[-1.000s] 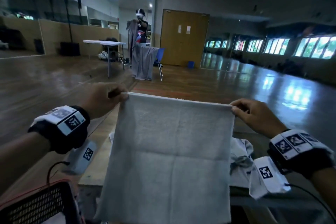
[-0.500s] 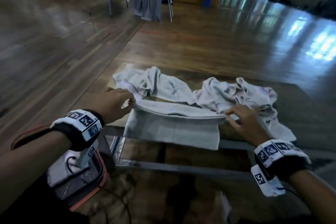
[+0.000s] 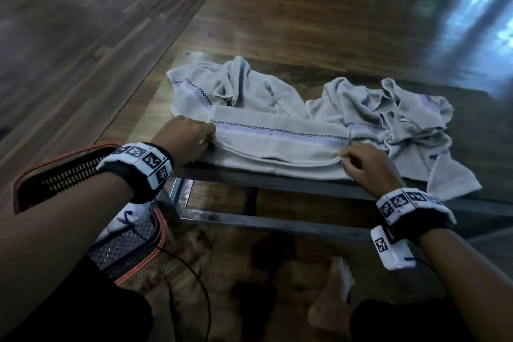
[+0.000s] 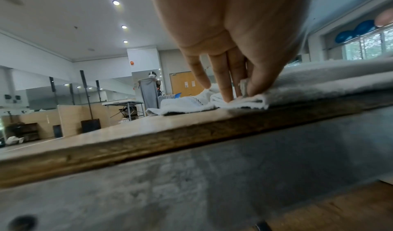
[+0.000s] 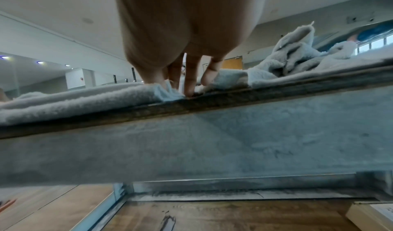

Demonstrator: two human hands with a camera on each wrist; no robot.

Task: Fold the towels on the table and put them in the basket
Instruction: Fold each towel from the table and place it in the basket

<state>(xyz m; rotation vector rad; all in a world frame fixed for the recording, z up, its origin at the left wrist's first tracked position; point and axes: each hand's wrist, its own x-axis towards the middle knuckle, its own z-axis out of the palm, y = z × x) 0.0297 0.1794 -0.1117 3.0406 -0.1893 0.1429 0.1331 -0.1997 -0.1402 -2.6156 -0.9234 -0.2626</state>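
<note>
A grey towel (image 3: pixel 277 144) with a purple stripe lies folded in layers along the front edge of the dark wooden table (image 3: pixel 311 75). My left hand (image 3: pixel 206 136) pinches its left end; the left wrist view shows thumb and fingers (image 4: pixel 225 96) closed on that corner. My right hand (image 3: pixel 347 159) pinches the top layer's right corner, seen with the thumb on the towel (image 5: pixel 74 100) in the right wrist view. Two crumpled towels lie behind, one at the back left (image 3: pixel 236 83) and one at the right (image 3: pixel 388 108). The black mesh basket (image 3: pixel 66 176) with an orange rim stands on the floor, lower left.
The right crumpled towel hangs a flap (image 3: pixel 449 183) over the table's front edge. A metal frame (image 3: pixel 277 222) runs under the tabletop, and a bare foot (image 3: pixel 327 305) and a black cable (image 3: pixel 194 300) are on the floor below. Far off, another person (image 4: pixel 152 83) holds up a grey cloth.
A second ago I held the towel up in the air by its top corners. It has come down onto the table's front edge and now lies folded with the striped layer on top.
</note>
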